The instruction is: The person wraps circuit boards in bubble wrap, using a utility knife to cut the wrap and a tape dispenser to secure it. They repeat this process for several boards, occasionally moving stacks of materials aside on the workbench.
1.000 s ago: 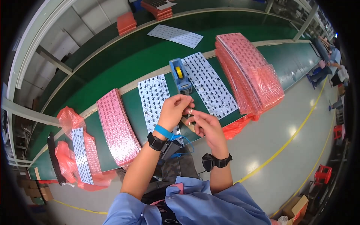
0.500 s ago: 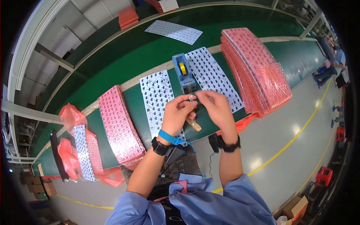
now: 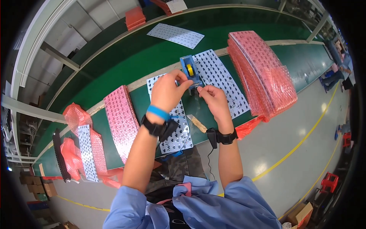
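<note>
A blue tape dispenser with a yellow roll stands on the green bench between two white panels dotted with small black parts. My left hand rests over the near panel, its fingers closed against the dispenser's left side. My right hand is just right of it, thumb and forefinger pinched at the dispenser's front end, apparently on a tape end too small to make out. The other panel lies right of the dispenser. Both wrists wear black bands, and the left also has a blue one.
A tall stack of pink bubble-wrap sleeves lies at the right and a smaller one at the left. A wooden-handled tool lies near the bench edge. Another panel is on the far belt. A person sits at far right.
Both hands have moved up from the bench's near edge to the tape dispenser. The right hand's fingers now pinch at its front.
</note>
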### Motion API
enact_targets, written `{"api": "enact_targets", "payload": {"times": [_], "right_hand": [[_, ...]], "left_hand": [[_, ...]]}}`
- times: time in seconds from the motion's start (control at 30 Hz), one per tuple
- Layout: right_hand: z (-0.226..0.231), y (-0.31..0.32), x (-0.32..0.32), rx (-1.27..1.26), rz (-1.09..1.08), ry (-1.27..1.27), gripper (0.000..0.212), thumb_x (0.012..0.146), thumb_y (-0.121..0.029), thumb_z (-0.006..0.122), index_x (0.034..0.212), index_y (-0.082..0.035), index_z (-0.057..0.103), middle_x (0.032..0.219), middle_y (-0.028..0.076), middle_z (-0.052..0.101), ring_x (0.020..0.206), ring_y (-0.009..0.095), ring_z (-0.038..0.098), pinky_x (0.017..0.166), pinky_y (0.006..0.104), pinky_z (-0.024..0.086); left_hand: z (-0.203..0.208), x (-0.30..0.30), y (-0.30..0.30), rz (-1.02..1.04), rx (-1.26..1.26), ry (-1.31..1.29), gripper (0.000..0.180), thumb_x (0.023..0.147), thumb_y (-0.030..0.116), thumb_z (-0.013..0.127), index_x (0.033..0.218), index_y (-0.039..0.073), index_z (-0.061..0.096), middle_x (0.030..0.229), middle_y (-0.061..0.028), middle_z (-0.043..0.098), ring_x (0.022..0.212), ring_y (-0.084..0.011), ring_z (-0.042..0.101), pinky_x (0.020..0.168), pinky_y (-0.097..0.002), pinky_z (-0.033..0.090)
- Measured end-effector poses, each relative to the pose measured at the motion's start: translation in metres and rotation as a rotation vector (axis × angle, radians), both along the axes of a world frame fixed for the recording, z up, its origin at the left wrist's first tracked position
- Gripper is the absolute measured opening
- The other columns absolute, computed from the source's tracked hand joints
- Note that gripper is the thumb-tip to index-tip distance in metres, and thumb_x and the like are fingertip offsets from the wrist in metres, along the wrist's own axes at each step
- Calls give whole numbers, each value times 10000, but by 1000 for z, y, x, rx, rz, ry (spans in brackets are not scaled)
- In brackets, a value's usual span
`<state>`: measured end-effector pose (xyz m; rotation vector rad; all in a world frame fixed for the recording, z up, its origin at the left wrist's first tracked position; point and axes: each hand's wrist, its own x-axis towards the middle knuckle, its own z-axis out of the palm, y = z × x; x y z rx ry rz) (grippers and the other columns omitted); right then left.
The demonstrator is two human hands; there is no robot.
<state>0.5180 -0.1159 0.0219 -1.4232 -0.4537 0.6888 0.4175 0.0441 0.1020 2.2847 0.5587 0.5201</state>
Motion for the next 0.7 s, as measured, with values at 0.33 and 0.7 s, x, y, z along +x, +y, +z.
{"api": "enact_targets", "payload": {"times": [0.33, 0.7], "right_hand": [[11, 4, -24, -194, -211, -186, 267, 1012, -239, 716, 962, 16, 777, 742, -34, 659, 655, 27, 531, 562, 223, 365], [-2, 10, -19, 69, -153, -26, 189, 997, -176, 724, 984, 9, 763, 781, -40, 669, 670, 22, 506, 590, 201, 364]], "left_hand": [[-29, 25, 28, -130, -142, 105, 300, 796, 311, 880, 829, 44, 747, 776, -74, 729, 698, -201, 693, 648, -331, 522], [-13, 29, 21, -102, -165, 234, 293, 813, 242, 895, 793, 11, 715, 745, -35, 685, 709, -122, 627, 648, -282, 486]]}}
